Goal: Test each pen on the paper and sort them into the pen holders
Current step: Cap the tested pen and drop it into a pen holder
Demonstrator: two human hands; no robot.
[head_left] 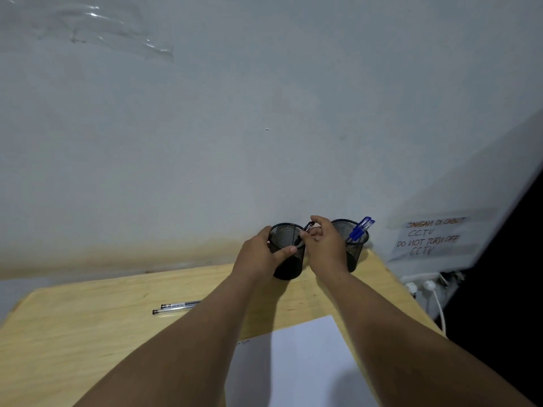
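Observation:
Two black mesh pen holders stand at the far edge of the wooden table, against the wall. My left hand (pixel 260 252) grips the left holder (pixel 286 259) around its side, thumb across the front. My right hand (pixel 324 245) pinches a clear pen (pixel 307 229) with a black cap, held over the left holder's rim. The right holder (pixel 354 245) has blue-capped pens (pixel 361 229) sticking out of it. Two clear pens (pixel 176 307) with black ends lie side by side on the table to the left. A white sheet of paper (pixel 296 362) with small scribbles near its top left corner lies in front of me.
The wooden table (pixel 88 333) meets a grey wall. A taped handwritten CCTV notice (pixel 430 237) hangs on the wall at right, with white plugs and a cable (pixel 439 306) below it past the table's right edge.

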